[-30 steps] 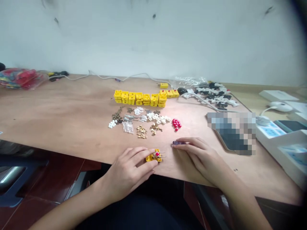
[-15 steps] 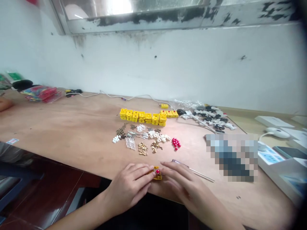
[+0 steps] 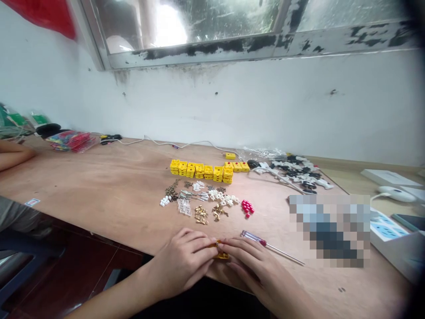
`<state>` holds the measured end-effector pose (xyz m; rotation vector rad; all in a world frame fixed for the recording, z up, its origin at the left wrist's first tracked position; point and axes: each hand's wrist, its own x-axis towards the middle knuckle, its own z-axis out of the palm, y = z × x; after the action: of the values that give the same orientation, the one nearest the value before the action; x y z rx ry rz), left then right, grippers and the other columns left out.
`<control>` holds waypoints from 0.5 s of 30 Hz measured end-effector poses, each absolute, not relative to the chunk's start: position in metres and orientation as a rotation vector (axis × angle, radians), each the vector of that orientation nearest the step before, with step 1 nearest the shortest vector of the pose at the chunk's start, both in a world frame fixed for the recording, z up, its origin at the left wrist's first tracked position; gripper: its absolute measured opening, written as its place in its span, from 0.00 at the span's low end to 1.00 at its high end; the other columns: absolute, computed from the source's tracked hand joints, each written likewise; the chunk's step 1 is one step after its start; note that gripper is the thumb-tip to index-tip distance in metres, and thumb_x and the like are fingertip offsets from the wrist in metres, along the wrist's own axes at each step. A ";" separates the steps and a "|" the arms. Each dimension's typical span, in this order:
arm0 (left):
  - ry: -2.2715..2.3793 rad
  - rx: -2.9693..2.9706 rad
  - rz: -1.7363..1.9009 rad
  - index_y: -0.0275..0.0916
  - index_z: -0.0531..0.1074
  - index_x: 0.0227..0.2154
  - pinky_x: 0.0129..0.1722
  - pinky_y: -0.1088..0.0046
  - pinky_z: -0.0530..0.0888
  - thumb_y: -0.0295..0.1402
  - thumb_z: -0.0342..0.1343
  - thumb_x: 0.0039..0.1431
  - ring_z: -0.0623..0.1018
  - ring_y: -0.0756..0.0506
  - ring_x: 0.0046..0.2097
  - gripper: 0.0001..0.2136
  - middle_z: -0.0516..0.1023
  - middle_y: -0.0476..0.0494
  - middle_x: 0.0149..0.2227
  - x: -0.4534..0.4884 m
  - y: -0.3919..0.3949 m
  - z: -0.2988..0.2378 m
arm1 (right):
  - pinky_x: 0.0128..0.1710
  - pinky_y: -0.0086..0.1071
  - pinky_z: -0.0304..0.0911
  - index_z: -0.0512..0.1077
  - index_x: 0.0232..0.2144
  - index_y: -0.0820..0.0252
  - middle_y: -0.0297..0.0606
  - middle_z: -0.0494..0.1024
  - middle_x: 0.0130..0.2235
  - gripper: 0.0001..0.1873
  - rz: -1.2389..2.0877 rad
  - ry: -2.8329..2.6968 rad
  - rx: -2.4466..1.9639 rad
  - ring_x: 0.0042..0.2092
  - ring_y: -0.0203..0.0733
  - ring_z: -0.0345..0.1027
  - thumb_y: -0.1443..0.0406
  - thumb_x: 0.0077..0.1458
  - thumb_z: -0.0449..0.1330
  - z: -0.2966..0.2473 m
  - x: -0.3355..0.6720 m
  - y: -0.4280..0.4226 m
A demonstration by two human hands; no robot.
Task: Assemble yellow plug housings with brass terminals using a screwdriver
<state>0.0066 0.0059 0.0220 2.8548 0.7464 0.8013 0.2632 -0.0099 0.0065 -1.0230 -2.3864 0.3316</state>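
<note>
Close to the table's front edge, a small yellow plastic housing (image 3: 223, 255) sits between my two hands, mostly covered by fingers. My left hand (image 3: 187, 261) grips its left side with closed fingers. Fingertips of my right hand (image 3: 254, 261) press on its upper and right side, hiding the red button. Just beyond the right hand lies a screwdriver (image 3: 262, 242) with a clear and red handle. Red buttons (image 3: 247, 208), brass contacts (image 3: 201, 214), white plastic parts (image 3: 224, 197) and clear plastic pieces (image 3: 184, 207) are piled ahead of the hands.
Stacked yellow housings (image 3: 199, 170) form a row farther back, beside several with red buttons (image 3: 237, 166). Black and white parts (image 3: 299, 173) and a white cable (image 3: 282, 178) lie back right. Another person's arm (image 3: 15, 153) rests at far left. A pixelated patch covers something at right.
My right fingers have closed in over the housing, and its red button is now hidden. The camera view has tilted up slightly, so everything appears lower.
</note>
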 end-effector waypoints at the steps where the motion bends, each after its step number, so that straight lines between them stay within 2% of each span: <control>1: 0.737 2.862 0.794 0.38 0.72 0.54 0.52 0.64 0.75 0.29 0.52 0.71 0.79 0.43 0.53 0.13 0.81 0.43 0.54 0.006 0.008 0.024 | 0.55 0.43 0.76 0.70 0.59 0.46 0.37 0.80 0.57 0.23 0.340 -2.387 -1.025 0.57 0.45 0.76 0.71 0.66 0.55 0.007 0.263 -0.010; 5: 0.765 2.951 0.736 0.41 0.75 0.51 0.53 0.65 0.75 0.32 0.56 0.69 0.80 0.44 0.52 0.10 0.81 0.44 0.52 -0.005 0.037 0.038 | 0.56 0.45 0.75 0.70 0.60 0.44 0.36 0.79 0.58 0.22 0.367 -2.401 -1.056 0.57 0.45 0.75 0.70 0.67 0.55 0.009 0.262 -0.011; 8: 0.990 2.947 0.734 0.39 0.77 0.46 0.49 0.64 0.77 0.29 0.57 0.67 0.80 0.44 0.48 0.07 0.82 0.43 0.47 -0.016 0.085 0.056 | 0.56 0.45 0.75 0.70 0.59 0.43 0.35 0.79 0.58 0.21 0.381 -2.405 -1.084 0.57 0.45 0.75 0.69 0.68 0.55 0.011 0.263 -0.011; 11: 1.262 2.926 0.689 0.37 0.78 0.44 0.49 0.61 0.77 0.31 0.57 0.69 0.79 0.42 0.47 0.06 0.81 0.40 0.45 -0.021 0.143 0.072 | 0.57 0.44 0.75 0.70 0.60 0.43 0.34 0.79 0.58 0.22 0.383 -2.410 -1.070 0.57 0.45 0.76 0.69 0.68 0.55 0.013 0.263 -0.011; 13: 1.419 2.908 0.652 0.36 0.73 0.52 0.49 0.56 0.78 0.36 0.59 0.69 0.79 0.41 0.50 0.13 0.76 0.39 0.52 -0.020 0.174 0.076 | 0.57 0.44 0.75 0.68 0.61 0.44 0.34 0.79 0.58 0.23 0.381 -2.418 -1.063 0.57 0.44 0.75 0.69 0.68 0.55 0.013 0.263 -0.011; 15: 1.520 2.887 0.609 0.37 0.71 0.55 0.49 0.55 0.78 0.37 0.59 0.69 0.78 0.40 0.51 0.16 0.74 0.38 0.55 -0.017 0.194 0.075 | 0.58 0.44 0.74 0.68 0.61 0.44 0.35 0.79 0.58 0.23 0.382 -2.421 -1.064 0.57 0.44 0.75 0.69 0.68 0.55 0.014 0.263 -0.011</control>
<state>-0.0172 0.1937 0.0753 2.8871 1.5204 0.6094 0.2631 -0.0112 0.0139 -1.0635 -2.4208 0.3824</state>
